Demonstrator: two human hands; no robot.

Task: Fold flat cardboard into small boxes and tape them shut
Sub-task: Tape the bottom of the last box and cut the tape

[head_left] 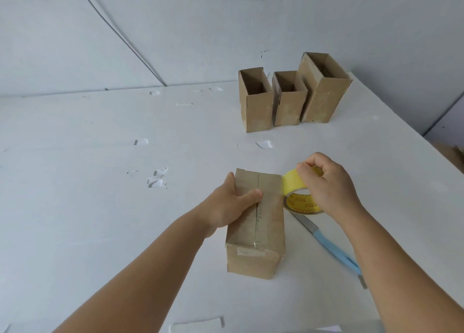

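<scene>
Now taping seam | left hand [233, 204] curled over box [256, 222], thumb on centre seam, pinning it down | right hand [329, 184] gripping tape roll [300, 198] just beside box's right edge | scissors [326, 242] under right wrist | next, likely: draw strip across seam, press flat, cut.

Closed brown cardboard box [256, 222] lies flat on the white table, centre seam facing up. Just right of it stands the yellowish tape roll [300, 197]. At the back, three open boxes [288, 96] stand upright, touching.
</scene>
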